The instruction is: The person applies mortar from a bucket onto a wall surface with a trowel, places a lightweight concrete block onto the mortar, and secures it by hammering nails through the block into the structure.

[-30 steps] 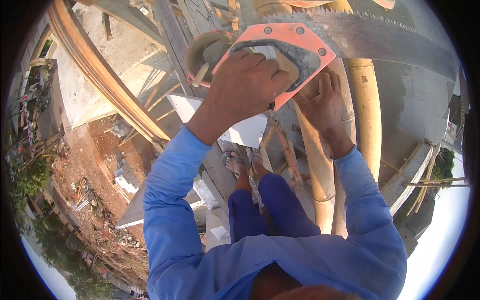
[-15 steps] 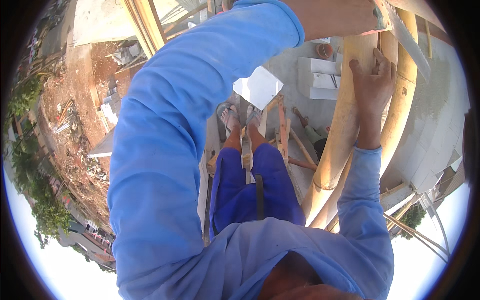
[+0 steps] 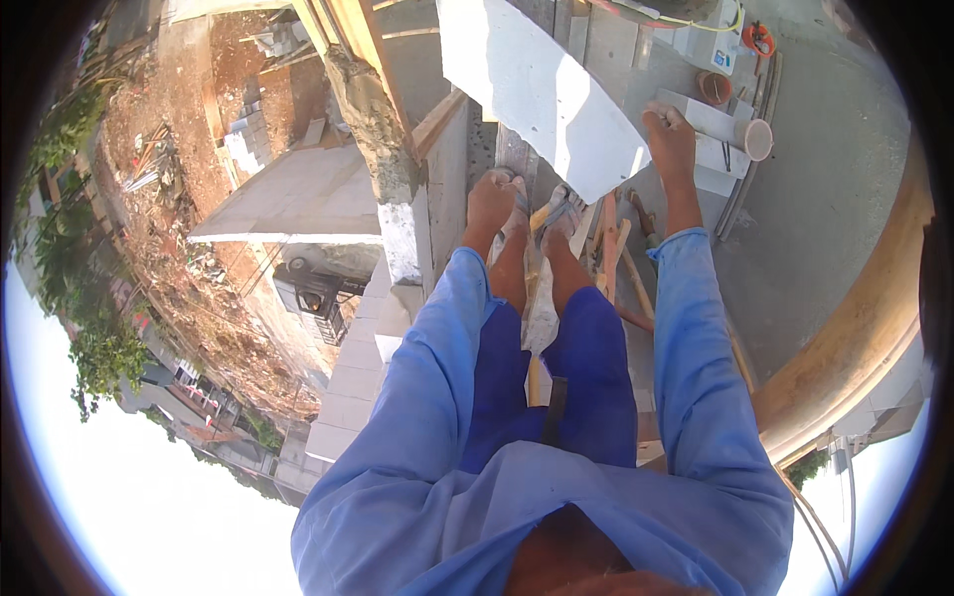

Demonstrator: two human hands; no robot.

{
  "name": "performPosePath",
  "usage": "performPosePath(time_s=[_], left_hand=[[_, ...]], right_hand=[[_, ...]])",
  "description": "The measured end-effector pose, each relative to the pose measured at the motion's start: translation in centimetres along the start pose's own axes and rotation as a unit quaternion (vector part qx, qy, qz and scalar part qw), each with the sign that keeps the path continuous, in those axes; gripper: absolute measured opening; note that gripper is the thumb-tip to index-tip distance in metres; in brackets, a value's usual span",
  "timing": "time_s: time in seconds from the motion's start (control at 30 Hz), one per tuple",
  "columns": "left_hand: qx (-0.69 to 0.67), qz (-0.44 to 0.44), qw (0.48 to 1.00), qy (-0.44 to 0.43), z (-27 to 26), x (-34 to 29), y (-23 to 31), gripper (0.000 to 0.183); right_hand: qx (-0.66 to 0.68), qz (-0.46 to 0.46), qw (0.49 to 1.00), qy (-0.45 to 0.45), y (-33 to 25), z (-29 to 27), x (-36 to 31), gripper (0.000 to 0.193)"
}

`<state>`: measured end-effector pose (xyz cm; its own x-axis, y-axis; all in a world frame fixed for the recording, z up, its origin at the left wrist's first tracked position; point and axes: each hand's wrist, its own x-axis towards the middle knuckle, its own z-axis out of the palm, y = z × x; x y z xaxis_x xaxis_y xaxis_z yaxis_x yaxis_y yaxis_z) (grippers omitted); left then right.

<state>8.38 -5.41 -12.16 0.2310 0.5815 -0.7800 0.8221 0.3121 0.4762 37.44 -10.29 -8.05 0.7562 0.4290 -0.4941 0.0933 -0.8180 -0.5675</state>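
A large white flat block (image 3: 547, 94) with a rough, chipped edge lies in front of me, above my feet and the timbers. My left hand (image 3: 494, 204) is closed in a fist just below the block's near edge, over my left foot; what it holds, if anything, is hidden. My right hand (image 3: 671, 149) has its fingers curled in beside the block's right corner. Whether it touches the block I cannot tell, and nothing I can name shows in it.
A thick bamboo pole (image 3: 855, 328) curves along the right. Left of me stands a mortar-smeared post (image 3: 373, 129) beside a grey ledge (image 3: 298, 199). White blocks, a pale cup (image 3: 754, 139) and a brown pot (image 3: 713, 87) sit at the right. Another person's limb shows below, near the timbers.
My left arm has swung back from the saw at the upper right; the saw is out of view. My right hand has left the bamboo. The view has shifted, uncovering more of the white block.
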Motion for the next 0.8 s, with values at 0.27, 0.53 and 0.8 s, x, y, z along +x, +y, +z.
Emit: performPosePath(time_s=[0.27, 0.53, 0.8], left_hand=[[0.11, 0.054, 0.975, -0.187, 7.1, -2.8, -9.1, 0.026], [0.095, 0.028, 0.987, -0.125, 3.0, -8.0, -7.4, 0.023], [0.151, -0.047, 0.983, -0.098, -3.2, -12.6, -6.9, 0.028]], right_hand=[[-0.13, 0.006, 0.984, -0.121, 14.3, 5.0, 3.3, 0.051], [0.081, 0.111, 0.984, -0.116, 10.8, 2.5, -0.3, 0.028], [0.248, -0.07, 0.966, 0.022, -10.6, -7.4, -13.4, 0.017]])
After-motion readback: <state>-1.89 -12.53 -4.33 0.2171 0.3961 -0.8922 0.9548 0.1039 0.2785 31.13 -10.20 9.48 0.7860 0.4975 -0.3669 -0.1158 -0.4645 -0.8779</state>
